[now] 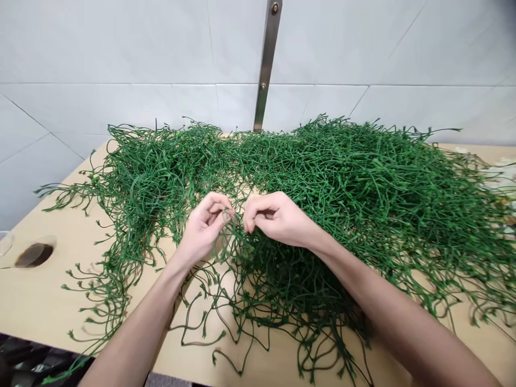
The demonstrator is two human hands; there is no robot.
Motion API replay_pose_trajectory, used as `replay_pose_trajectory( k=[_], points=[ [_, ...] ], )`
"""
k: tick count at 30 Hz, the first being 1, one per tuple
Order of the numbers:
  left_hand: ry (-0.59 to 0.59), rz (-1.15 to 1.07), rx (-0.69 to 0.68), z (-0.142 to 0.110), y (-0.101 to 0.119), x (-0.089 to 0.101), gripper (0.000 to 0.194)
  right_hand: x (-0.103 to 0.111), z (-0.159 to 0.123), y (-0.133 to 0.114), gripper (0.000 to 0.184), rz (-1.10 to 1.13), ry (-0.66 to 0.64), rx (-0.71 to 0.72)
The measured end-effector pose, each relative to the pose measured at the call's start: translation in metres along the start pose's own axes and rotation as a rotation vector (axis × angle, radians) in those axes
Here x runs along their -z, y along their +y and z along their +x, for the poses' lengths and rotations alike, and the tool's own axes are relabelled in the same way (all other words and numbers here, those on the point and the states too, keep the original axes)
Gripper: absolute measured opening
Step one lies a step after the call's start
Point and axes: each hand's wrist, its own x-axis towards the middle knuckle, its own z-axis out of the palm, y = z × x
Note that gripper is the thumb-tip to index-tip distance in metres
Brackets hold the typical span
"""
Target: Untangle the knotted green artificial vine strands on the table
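A great tangle of thin green plastic-looking stems (374,177) with small forked tips covers much of the wooden tabletop. My left hand (207,223) is closed in a pinch near the middle, with a thin green stem (227,215) blurred at its fingertips. Just to its right, a small gap away, my right hand (278,217) has thumb and fingers pressed together, pointing down and to the left. What the right fingertips hold, if anything, is hidden. Below both hands hangs or lies a darker, shaded clump of stems (298,279).
A tiled wall (121,48) with an upright metal strip (266,70) stands behind the table (36,301). At left is a cup of dark liquid (35,255). White petal-like pieces (502,180) lie at the right edge. Dark items (32,360) sit below the table's left front edge.
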Motion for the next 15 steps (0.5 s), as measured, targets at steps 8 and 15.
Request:
replay_pose_trajectory(
  k=[8, 15],
  points=[
    [0.097, -0.014, -0.029, 0.002, -0.001, 0.003, 0.029, 0.008, 0.001, -0.016, 0.021, -0.072, 0.083, -0.225],
    [0.045, 0.101, -0.082, 0.001, 0.002, 0.000, 0.024, -0.005, 0.003, -0.014, 0.031, -0.116, 0.060, -0.109]
  ],
)
